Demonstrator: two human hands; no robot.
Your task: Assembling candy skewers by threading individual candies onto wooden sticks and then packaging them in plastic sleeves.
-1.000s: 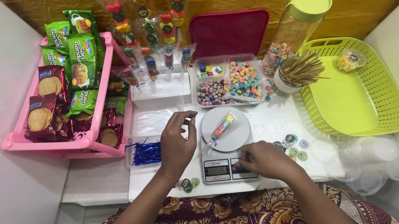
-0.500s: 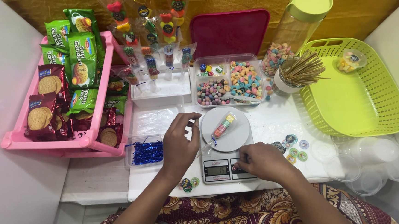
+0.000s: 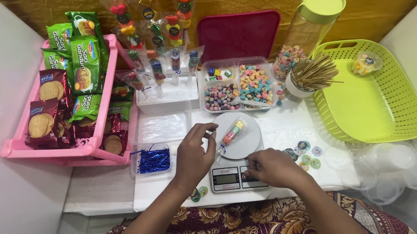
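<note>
Scale (image 3: 231, 171), small, digital, on the white bench (image 3: 286, 126) before me. Candy packet (image 3: 229, 135), clear, tied with blue ribbon, lies on its round pan. My left hand (image 3: 194, 154): fingers pinching the packet's tied end. My right hand (image 3: 269, 166): fingers curled, tips touching the scale's front beside the display. Round stickers (image 3: 304, 152) just right of it.

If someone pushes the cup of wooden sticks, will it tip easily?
Probably yes. The cup of wooden sticks looks narrow, and its sticks fan out above the rim, so it seems top-heavy. The sticks look loose and would likely scatter toward the green basket.
</note>
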